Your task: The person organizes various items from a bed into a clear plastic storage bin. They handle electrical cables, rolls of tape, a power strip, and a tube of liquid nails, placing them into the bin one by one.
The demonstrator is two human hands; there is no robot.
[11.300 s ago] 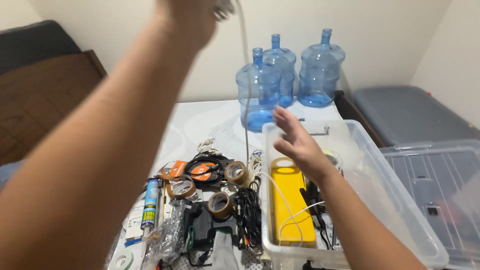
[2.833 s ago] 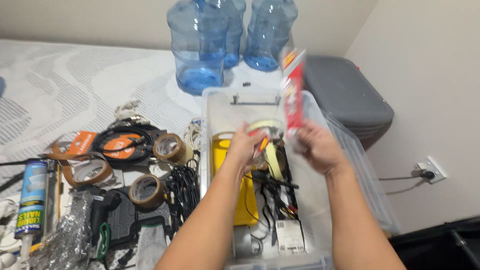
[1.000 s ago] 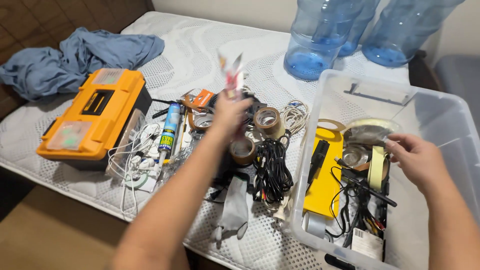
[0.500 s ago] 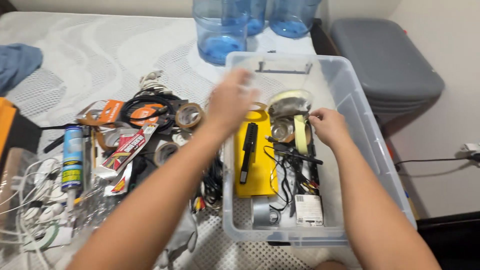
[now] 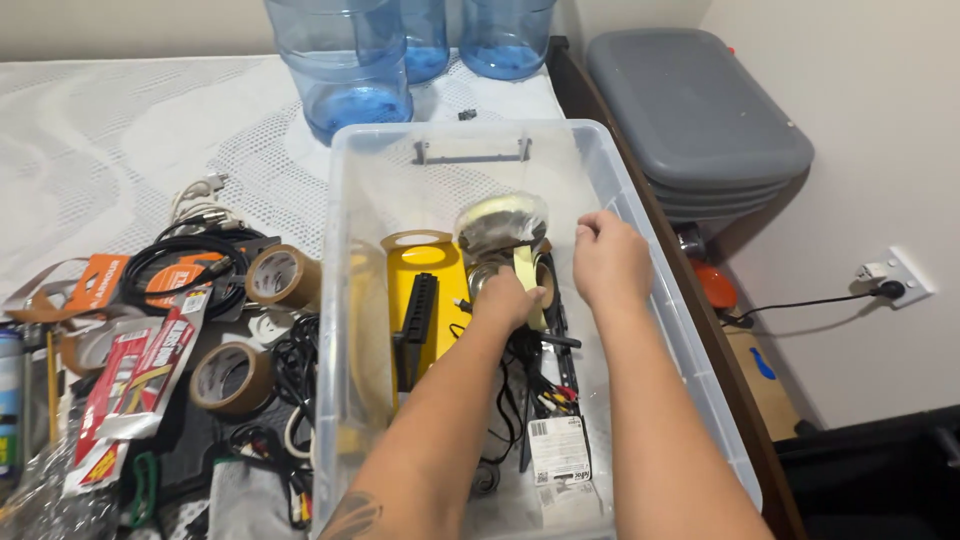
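Pale-yellow tape roll stands upright in the clear bin, left-hand fingers closed on it.

Both hands inside clear plastic bin on the mattress. Left hand closed around pale yellow tape roll; right hand curled just beside it (grip not discernible). Yellow flat case and black cables lie beneath. Brown tape rolls outside, left of bin.
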